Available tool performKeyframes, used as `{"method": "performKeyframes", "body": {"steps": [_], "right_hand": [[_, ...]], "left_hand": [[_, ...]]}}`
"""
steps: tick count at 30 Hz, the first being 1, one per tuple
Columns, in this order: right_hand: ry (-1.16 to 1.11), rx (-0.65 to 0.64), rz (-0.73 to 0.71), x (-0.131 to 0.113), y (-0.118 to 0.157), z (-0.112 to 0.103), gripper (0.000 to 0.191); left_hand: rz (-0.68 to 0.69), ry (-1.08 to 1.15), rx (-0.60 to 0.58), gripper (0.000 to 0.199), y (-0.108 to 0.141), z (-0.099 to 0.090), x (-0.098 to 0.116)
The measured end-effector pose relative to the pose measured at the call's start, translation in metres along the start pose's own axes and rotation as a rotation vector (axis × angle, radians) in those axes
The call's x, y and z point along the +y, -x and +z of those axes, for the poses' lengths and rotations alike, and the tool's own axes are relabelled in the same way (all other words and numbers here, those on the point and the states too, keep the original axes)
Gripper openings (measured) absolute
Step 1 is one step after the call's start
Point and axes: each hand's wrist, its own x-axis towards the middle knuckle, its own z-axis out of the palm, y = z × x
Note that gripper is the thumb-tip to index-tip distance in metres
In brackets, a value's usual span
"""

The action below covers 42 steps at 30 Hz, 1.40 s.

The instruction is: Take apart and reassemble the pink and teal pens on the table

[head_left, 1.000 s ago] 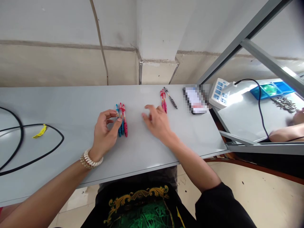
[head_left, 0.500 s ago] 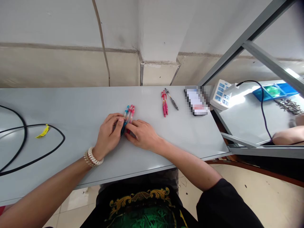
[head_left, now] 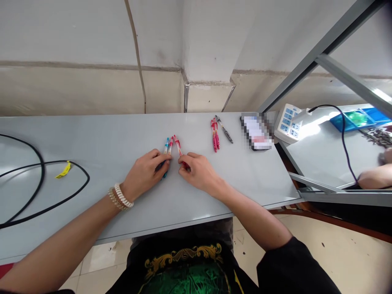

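My left hand [head_left: 147,169] is closed around the lower parts of a blue pen [head_left: 166,145] and a red pen [head_left: 170,145], which lie side by side near the middle of the grey table [head_left: 116,134]. Just to the right, my right hand [head_left: 199,171] pinches another red pen [head_left: 177,143] by its lower end, apart from the other two. The fingers cover the lower parts of these pens. Further right lie two red pens [head_left: 214,136] close together, with a grey pen [head_left: 224,130] beside them.
A phone [head_left: 256,132] lies near the table's right end, by a white power strip [head_left: 288,122]. Black cable loops [head_left: 43,171] with a yellow tag [head_left: 63,169] are at left. Beyond a metal frame [head_left: 349,75] are a blue tray [head_left: 373,118] and a person's arm [head_left: 373,176].
My right hand has moved right with one red pen, opening a gap from the pens at my left hand. The whole view has shifted slightly.
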Motion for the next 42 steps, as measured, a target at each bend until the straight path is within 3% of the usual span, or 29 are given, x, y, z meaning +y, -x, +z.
{"method": "performKeyframes", "body": {"steps": [4,7,9,12,14,16,22,26,29,35,42], "right_hand": [[-0.184,0.108,0.055,0.003,-0.001,-0.003,0.023],[-0.341,0.142,0.015,0.003,-0.001,-0.003,0.022],[-0.46,0.124,-0.034,0.001,0.001,0.0,0.019],[-0.603,0.039,-0.078,-0.004,0.004,0.007,0.015],[-0.656,-0.024,-0.093,-0.006,0.005,0.011,0.016],[-0.686,-0.042,-0.084,-0.007,0.005,0.013,0.02],[-0.803,-0.085,0.11,-0.006,0.0,0.01,0.031],[-0.912,-0.1,0.13,-0.006,-0.002,0.007,0.04],[-0.811,-0.053,0.091,-0.006,-0.001,0.009,0.04],[-0.433,0.264,-0.169,-0.001,0.002,0.02,0.027],[-0.148,0.466,-0.486,0.012,-0.001,0.026,0.045]], "left_hand": [[-0.003,-0.087,-0.002,0.029,0.002,0.001,0.004],[-0.087,0.023,0.05,0.027,0.003,0.003,0.011],[-0.208,0.265,0.141,0.03,0.001,0.003,0.014],[-0.391,0.801,0.329,0.043,-0.004,0.0,0.016],[-0.439,1.083,0.359,0.046,-0.008,-0.004,0.014],[-0.458,1.211,0.363,0.044,-0.01,-0.007,0.013],[-0.421,1.246,0.379,0.038,-0.009,-0.01,0.014],[-0.417,1.222,0.373,0.04,-0.007,-0.011,0.015],[-0.449,1.188,0.385,0.038,-0.005,-0.009,0.017],[-0.49,1.266,0.49,0.037,-0.005,-0.002,0.027],[-0.544,1.366,0.528,0.042,-0.007,0.001,0.033]]}}
